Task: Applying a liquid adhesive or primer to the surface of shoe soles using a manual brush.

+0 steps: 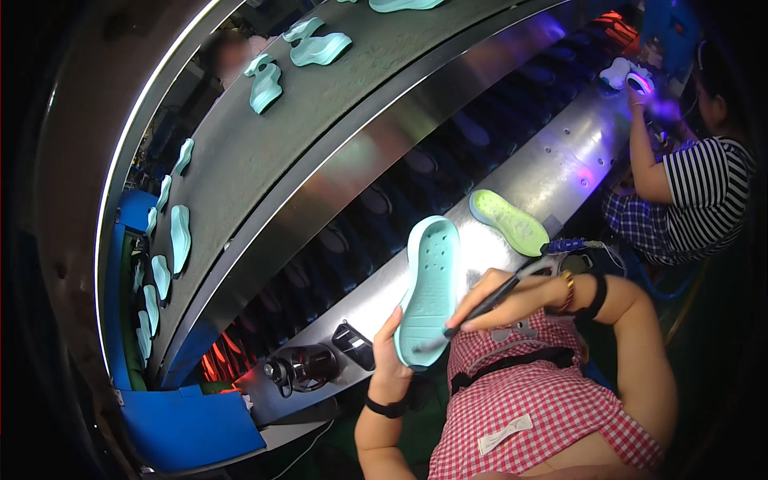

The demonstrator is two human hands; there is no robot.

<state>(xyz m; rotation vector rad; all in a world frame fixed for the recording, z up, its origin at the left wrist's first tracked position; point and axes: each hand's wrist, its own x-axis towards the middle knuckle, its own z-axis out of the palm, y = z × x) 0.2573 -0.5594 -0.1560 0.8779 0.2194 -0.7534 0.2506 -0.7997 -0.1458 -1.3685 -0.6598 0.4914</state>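
My left hand [390,352] is closed around the heel edge of a pale turquoise shoe sole [432,280], holding it tilted with its inner side facing up. In my right hand [516,302] is a brush [490,304] with a dark handle, gripped between thumb and fingers. The bristle end, slightly blurred, rests at or just over the inside of the sole's heel. Beyond my right hand a yellow-green sole [510,224] with a pale blue rim lies on the metal ledge [400,272]. Close to its end is a dark blue, wire-wrapped handle [566,246].
Several turquoise soles ride on a curved dark conveyor belt [264,152] at the far left. A dark flask [308,366] and a phone-like black object [353,346] sit on the ledge's near end. At the right a co-worker [696,176] in stripes handles a shoe under purple light.
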